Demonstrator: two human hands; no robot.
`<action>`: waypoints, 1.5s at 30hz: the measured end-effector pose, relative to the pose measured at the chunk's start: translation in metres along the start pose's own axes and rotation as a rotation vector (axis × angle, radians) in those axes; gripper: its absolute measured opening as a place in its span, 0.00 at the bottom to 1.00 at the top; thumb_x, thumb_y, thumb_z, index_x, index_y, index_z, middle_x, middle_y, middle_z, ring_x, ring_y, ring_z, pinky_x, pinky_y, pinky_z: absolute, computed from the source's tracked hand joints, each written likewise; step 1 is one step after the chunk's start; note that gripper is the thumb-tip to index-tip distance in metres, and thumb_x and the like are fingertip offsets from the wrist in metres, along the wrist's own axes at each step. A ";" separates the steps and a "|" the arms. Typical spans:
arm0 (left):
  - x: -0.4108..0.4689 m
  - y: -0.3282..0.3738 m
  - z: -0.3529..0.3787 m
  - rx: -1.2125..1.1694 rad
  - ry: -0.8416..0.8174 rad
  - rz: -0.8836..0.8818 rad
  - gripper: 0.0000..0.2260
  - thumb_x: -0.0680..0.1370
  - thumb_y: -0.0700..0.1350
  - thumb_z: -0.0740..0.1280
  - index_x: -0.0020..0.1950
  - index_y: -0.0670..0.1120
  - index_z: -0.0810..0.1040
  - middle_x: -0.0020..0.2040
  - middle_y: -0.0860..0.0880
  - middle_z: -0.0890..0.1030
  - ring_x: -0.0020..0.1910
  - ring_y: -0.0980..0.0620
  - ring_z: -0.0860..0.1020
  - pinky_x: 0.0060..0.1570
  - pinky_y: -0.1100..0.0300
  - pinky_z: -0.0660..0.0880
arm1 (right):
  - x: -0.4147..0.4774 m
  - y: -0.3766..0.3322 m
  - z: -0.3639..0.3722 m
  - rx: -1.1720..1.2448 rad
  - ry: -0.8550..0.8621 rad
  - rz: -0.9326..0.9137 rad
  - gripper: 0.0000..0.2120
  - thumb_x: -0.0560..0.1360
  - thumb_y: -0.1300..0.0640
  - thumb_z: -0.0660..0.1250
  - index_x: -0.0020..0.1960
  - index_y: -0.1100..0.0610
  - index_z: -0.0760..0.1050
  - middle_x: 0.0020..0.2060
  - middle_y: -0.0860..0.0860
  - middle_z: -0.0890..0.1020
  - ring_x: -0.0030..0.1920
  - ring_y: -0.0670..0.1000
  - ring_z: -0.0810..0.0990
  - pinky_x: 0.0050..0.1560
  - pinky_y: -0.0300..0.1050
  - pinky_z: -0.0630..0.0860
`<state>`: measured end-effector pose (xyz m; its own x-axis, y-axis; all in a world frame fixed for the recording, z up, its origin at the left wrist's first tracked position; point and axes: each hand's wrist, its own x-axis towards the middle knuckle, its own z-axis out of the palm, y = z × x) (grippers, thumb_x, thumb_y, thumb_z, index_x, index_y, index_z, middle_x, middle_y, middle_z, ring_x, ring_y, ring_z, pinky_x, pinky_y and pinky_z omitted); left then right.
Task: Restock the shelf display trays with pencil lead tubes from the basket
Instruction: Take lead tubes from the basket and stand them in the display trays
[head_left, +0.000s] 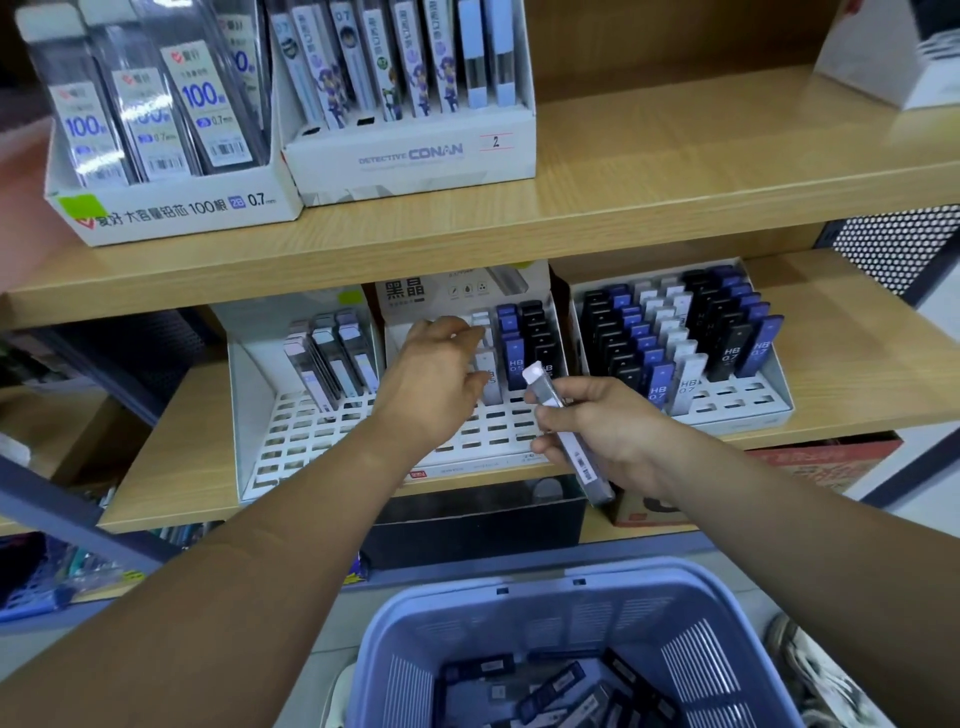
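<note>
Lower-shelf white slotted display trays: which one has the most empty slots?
The leftmost white slotted tray: only three short rows of tubes at its back. The middle tray and right tray hold more.

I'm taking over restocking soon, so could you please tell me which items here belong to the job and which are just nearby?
Job: lead tube in right hand; left hand at middle tray; blue basket of tubes.

Nearby: Conan box; 100-lead box; right tray.

Empty front slots in middle tray (493, 431), upper shelf board (519, 244) overhanging (low clearance), tubes (524, 343) crowding rear
</note>
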<state>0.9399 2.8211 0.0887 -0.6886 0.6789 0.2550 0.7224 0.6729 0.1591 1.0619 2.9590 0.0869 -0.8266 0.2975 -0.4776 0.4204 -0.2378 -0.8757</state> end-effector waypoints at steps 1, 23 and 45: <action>0.000 0.001 -0.002 -0.012 -0.002 0.001 0.23 0.78 0.47 0.65 0.73 0.45 0.67 0.70 0.46 0.69 0.69 0.45 0.64 0.66 0.56 0.63 | -0.002 -0.002 0.000 0.056 -0.018 0.006 0.07 0.77 0.66 0.68 0.53 0.58 0.79 0.40 0.55 0.83 0.34 0.50 0.84 0.37 0.42 0.82; -0.058 -0.096 -0.106 -0.548 0.081 -0.506 0.02 0.73 0.40 0.73 0.45 0.45 0.82 0.42 0.44 0.83 0.40 0.46 0.81 0.45 0.54 0.79 | -0.007 0.001 0.066 -0.960 -0.182 -0.396 0.08 0.78 0.57 0.67 0.56 0.52 0.79 0.46 0.46 0.80 0.47 0.46 0.80 0.46 0.35 0.72; -0.070 -0.124 -0.090 -0.088 0.000 -0.221 0.11 0.78 0.40 0.66 0.60 0.47 0.80 0.53 0.44 0.83 0.54 0.48 0.80 0.56 0.57 0.75 | 0.027 0.037 0.133 -1.352 -0.036 -0.692 0.16 0.81 0.54 0.62 0.67 0.50 0.75 0.61 0.53 0.75 0.62 0.54 0.72 0.62 0.41 0.67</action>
<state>0.9040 2.6633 0.1369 -0.8307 0.5177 0.2046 0.5567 0.7770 0.2940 1.0058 2.8349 0.0511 -0.9990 -0.0352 0.0261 -0.0419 0.9413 -0.3351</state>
